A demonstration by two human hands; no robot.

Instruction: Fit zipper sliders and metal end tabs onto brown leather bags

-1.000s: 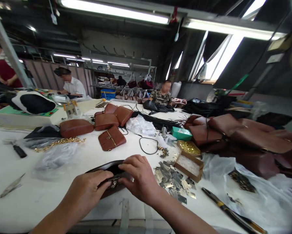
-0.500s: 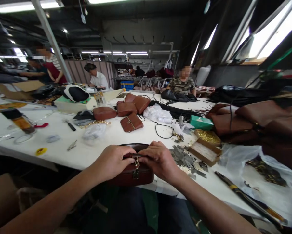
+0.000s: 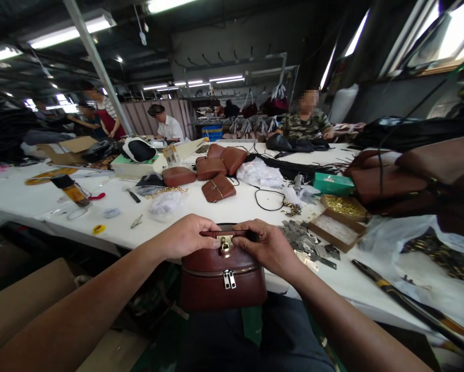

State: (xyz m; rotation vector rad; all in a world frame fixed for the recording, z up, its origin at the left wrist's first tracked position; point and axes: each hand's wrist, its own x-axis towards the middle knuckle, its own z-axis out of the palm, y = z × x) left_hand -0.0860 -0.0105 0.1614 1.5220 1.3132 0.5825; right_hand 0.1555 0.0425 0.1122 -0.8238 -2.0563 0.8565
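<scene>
A dark red-brown leather handbag (image 3: 222, 294) sits over my lap at the table's front edge, its front toward me. Two zipper pulls (image 3: 229, 279) hang from a zipper (image 3: 201, 270) that runs across its front. Above them, near the top rim, is a gold lock clasp (image 3: 225, 246). My left hand (image 3: 191, 235) pinches the top edge to the left of the clasp. On the other side, my right hand (image 3: 265, 243) grips the same edge, thumb close to the clasp. The fingertips behind the edge are hidden.
Loose metal plates (image 3: 307, 243) lie right of the bag, near a box of gold fittings (image 3: 344, 205). Long-handled pliers (image 3: 402, 299) rest along the right front edge. Brown leather pouches (image 3: 218, 188) and a glue jar (image 3: 71, 190) stand farther back. A person in camouflage (image 3: 305, 124) sits opposite.
The bag has tipped so its front, with the zipper and pulls, faces me more fully. Both hands stay on its top edge. The camera view has shifted.
</scene>
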